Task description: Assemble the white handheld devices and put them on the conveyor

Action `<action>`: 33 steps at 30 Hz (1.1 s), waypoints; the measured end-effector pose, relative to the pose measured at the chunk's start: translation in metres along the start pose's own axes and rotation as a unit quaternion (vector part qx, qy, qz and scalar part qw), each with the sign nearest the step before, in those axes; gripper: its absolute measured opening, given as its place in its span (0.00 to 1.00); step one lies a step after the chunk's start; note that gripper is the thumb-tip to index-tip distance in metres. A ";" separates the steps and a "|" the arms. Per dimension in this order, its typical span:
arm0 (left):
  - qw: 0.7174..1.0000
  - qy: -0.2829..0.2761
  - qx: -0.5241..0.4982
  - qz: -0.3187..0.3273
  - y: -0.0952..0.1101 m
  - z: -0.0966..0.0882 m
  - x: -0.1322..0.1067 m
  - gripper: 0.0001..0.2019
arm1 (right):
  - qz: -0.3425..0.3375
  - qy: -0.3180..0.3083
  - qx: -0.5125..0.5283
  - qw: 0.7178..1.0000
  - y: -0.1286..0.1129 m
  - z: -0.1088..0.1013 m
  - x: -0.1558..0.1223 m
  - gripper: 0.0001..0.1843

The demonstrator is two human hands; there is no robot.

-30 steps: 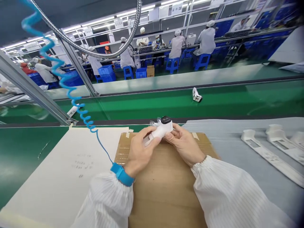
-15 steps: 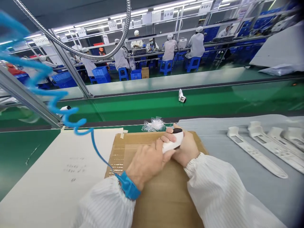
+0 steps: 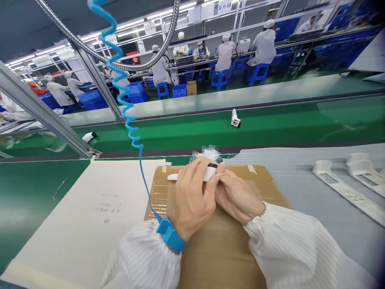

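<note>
Nearest me, my left hand (image 3: 192, 196), with a blue wrist strap (image 3: 171, 239), lies over the right hand (image 3: 237, 194) above a cardboard sheet (image 3: 222, 249) on the desk. The fingers of both hands are curled tight around a small white device (image 3: 209, 172) with a black cap, held low over the cardboard's far edge. Its pale tip pokes out to the left. A white paper sheet (image 3: 90, 216) lies to the left and white housings (image 3: 339, 188) to the right. Just past the device sits a crinkled plastic bag (image 3: 207, 153). Farther off, a small white part (image 3: 235, 119) rests on the green conveyor belt (image 3: 285, 124).
</note>
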State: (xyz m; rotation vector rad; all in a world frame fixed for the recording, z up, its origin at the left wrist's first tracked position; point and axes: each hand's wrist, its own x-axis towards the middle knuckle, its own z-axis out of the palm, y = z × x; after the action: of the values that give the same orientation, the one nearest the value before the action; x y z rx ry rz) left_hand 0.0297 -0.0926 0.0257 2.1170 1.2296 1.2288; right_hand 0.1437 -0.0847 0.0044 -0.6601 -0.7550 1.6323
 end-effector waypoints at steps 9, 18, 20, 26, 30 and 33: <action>0.998 -0.058 -0.009 -0.024 -0.028 -0.010 0.007 0.21 | -0.008 0.018 -0.009 1.000 -0.015 -0.013 0.007 0.21; 0.831 -0.181 -0.363 -0.381 -0.026 -0.013 0.013 0.28 | -0.064 0.009 -0.028 0.998 -0.014 -0.021 0.010 0.18; 0.814 -0.193 -0.399 -0.374 -0.026 -0.016 0.013 0.25 | -0.061 0.016 -0.037 0.997 -0.013 -0.021 0.009 0.19; 0.871 -0.039 -0.394 -0.289 -0.052 -0.035 0.036 0.19 | 0.008 0.146 -0.099 0.984 -0.012 -0.026 0.010 0.19; 0.939 -0.008 -0.084 -0.332 -0.101 -0.057 0.088 0.08 | 0.000 0.146 -0.122 0.982 -0.012 -0.031 0.010 0.20; 0.940 0.011 0.037 -0.338 -0.137 -0.078 0.126 0.05 | 0.009 0.141 -0.127 0.982 -0.012 -0.034 0.011 0.20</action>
State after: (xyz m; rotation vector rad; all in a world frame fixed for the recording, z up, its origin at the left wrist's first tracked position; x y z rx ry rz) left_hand -0.0740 0.0801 0.0348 1.5003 1.8221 0.8945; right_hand 0.1745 -0.0682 -0.0082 -1.0590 -0.7544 1.4298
